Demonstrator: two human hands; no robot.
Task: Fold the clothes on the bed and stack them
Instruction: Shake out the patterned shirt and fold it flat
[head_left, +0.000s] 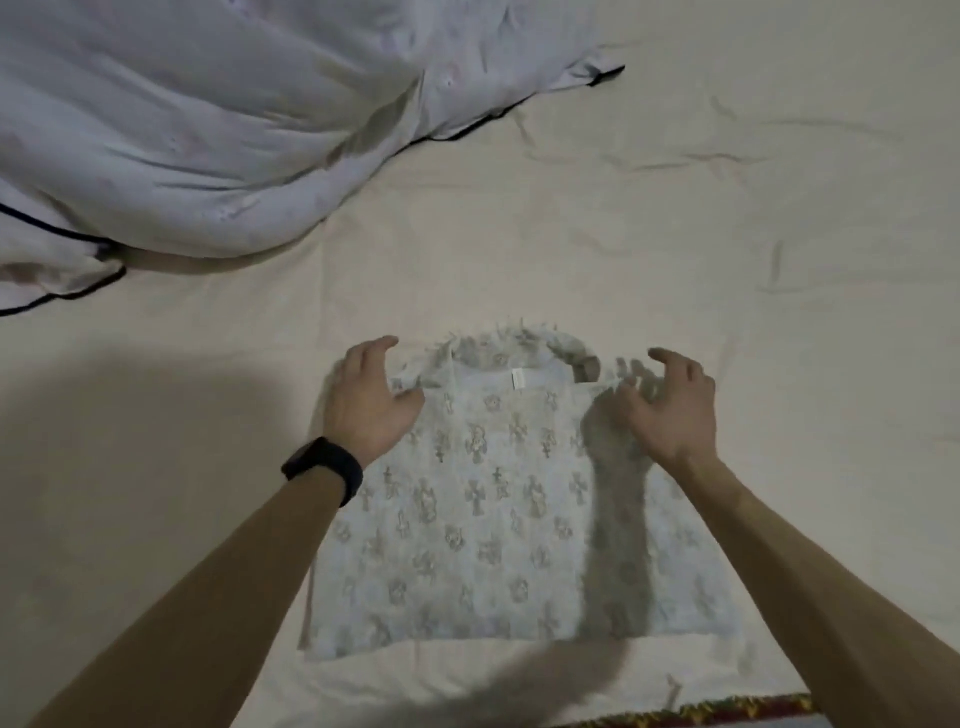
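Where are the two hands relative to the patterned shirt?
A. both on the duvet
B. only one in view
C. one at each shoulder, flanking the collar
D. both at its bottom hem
C: the left hand and right hand are at the two shoulders of the patterned shirt, either side of its white collar label.
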